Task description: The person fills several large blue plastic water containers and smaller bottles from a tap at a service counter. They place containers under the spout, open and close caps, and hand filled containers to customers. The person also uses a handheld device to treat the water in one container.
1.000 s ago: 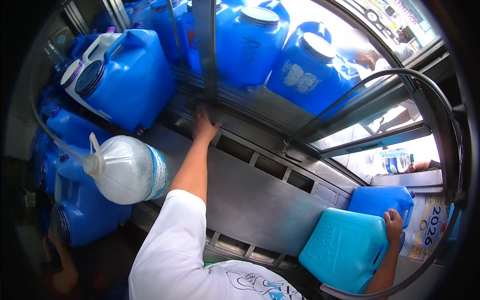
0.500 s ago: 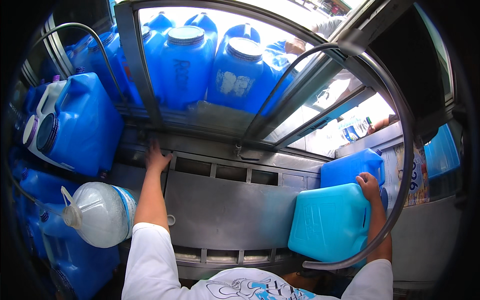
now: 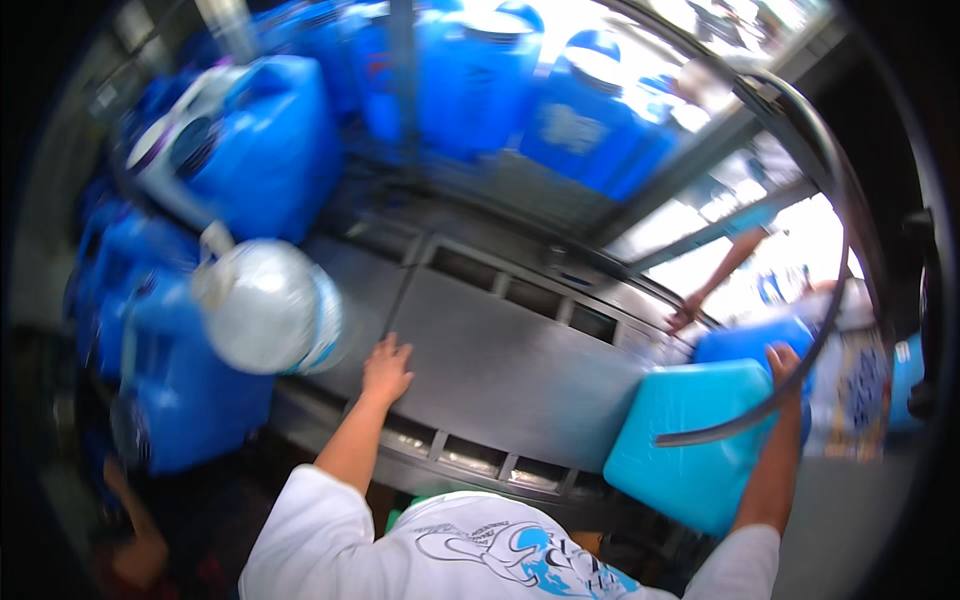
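Observation:
My left hand [image 3: 386, 370] is open, its fingers spread at the near-left part of the metal counter [image 3: 500, 370]. It holds nothing. At the right, my right hand [image 3: 786, 364] is closed over the upper corner of a turquoise water jug [image 3: 680, 425]; the grip is partly hidden and blurred. This jug stands on the counter's right end, with a blue jug [image 3: 745, 342] just beyond it. Left of my left hand, a clear round water bottle [image 3: 262, 305] with a white cap and handle lies on its side.
Blue jugs [image 3: 270, 140] are piled at the left, and more blue jugs [image 3: 475, 85] stand beyond the window frame. Another person's hand [image 3: 684, 314] reaches in through the opening at right. A grey hose [image 3: 735, 428] hangs across the turquoise jug. Another person's arm [image 3: 140, 530] shows at lower left.
My left hand has drawn back from the counter's far edge toward its near side. The other person's arm now reaches in through the right opening. The whole view has shifted and tilted.

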A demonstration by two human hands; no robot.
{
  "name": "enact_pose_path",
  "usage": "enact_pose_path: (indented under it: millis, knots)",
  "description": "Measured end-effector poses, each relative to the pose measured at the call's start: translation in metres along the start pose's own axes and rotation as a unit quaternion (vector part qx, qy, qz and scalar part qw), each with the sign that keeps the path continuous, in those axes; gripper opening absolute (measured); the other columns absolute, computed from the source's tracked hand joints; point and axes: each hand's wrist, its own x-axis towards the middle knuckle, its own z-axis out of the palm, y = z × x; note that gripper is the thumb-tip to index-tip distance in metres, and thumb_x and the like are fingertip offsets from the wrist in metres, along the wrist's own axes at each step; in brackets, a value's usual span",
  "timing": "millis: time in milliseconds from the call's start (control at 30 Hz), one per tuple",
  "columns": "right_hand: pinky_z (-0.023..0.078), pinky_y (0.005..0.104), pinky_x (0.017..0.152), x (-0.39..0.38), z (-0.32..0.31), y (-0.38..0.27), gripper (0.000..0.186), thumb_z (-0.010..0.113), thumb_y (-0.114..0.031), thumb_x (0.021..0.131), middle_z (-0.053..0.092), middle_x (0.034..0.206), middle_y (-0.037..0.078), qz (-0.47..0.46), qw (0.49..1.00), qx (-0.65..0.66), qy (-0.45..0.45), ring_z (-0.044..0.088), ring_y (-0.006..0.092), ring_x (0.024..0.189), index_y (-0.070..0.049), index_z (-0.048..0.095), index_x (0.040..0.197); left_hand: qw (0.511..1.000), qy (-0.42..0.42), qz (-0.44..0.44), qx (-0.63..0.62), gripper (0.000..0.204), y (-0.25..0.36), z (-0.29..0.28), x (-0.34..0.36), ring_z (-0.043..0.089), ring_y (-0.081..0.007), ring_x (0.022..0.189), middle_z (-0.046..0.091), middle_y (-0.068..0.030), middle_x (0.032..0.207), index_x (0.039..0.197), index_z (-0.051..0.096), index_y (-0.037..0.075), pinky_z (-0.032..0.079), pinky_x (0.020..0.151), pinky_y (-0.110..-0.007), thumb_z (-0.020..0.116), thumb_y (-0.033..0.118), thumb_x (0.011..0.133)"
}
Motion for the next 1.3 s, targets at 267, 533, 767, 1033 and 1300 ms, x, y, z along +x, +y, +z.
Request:
enact_pose_path:
  millis: [267, 533, 767, 1033, 1300]
  knots:
    - [0.048, 0.0356, 0.076, 0.0, -0.003, 0.001, 0.032, 0.064, -0.029, 0.087, 0.067, 0.086, 0.015, 0.043, 0.999, -0.019, 0.002, 0.063, 0.0236, 0.082, 0.002, 0.064, 0.096, 0.998, 0.054, -0.012, -0.038, 0.042, -0.006, 0.016, -0.002, 0.046, -0.034, 0.123, 0.046, -0.0115, 0.134, 0.122, 0.054, 0.017, 0.049, 0.094, -0.045, 0.068, 0.019, 0.082]
    - [0.048, 0.04, 0.082, 0.0, 0.003, 0.0, 0.036, 0.064, -0.033, 0.085, 0.067, 0.097, 0.02, 0.003, 0.998, -0.062, -0.003, 0.064, 0.0336, 0.09, 0.0, 0.065, 0.098, 0.987, 0.098, -0.051, -0.116, 0.044, 0.034, 0.009, -0.039, 0.056, -0.0321, 0.109, 0.056, -0.0104, 0.118, 0.129, 0.05, 0.021, 0.049, 0.09, -0.044, 0.062, 0.026, 0.087]
    - [0.05, 0.0403, 0.072, 0.003, 0.026, 0.041, 0.013, 0.06, -0.024, 0.084, 0.063, 0.086, 0.011, -0.321, 0.89, -0.31, 0.09, 0.061, 0.0281, 0.085, -0.014, 0.066, 0.089, 0.958, 0.141, 0.015, -0.248, 0.045, 0.055, 0.025, -0.109, 0.057, -0.0349, 0.106, 0.057, -0.0152, 0.117, 0.131, 0.051, 0.018, 0.046, 0.09, -0.043, 0.06, 0.028, 0.088]
    - [0.048, 0.0423, 0.091, -0.032, 0.003, -0.021, 0.041, 0.061, -0.04, 0.082, 0.066, 0.109, 0.018, -0.01, 0.993, -0.111, 0.045, 0.062, 0.034, 0.104, -0.006, 0.067, 0.105, 0.851, 0.17, -0.108, -0.485, 0.045, -0.007, 0.022, -0.158, 0.058, -0.0144, 0.094, 0.059, -0.0067, 0.108, 0.124, 0.057, 0.008, 0.049, 0.083, -0.029, 0.07, 0.012, 0.082]
    - [0.047, 0.0429, 0.092, -0.051, -0.012, -0.038, 0.039, 0.061, -0.033, 0.085, 0.064, 0.116, 0.016, 0.074, 0.986, -0.147, -0.029, 0.06, 0.0317, 0.11, -0.007, 0.062, 0.114, 0.839, 0.269, -0.038, -0.471, 0.063, -0.032, -0.059, -0.215, 0.056, -0.0158, 0.095, 0.05, -0.01, 0.121, 0.137, 0.041, 0.005, 0.049, 0.08, -0.028, 0.069, 0.002, 0.081]
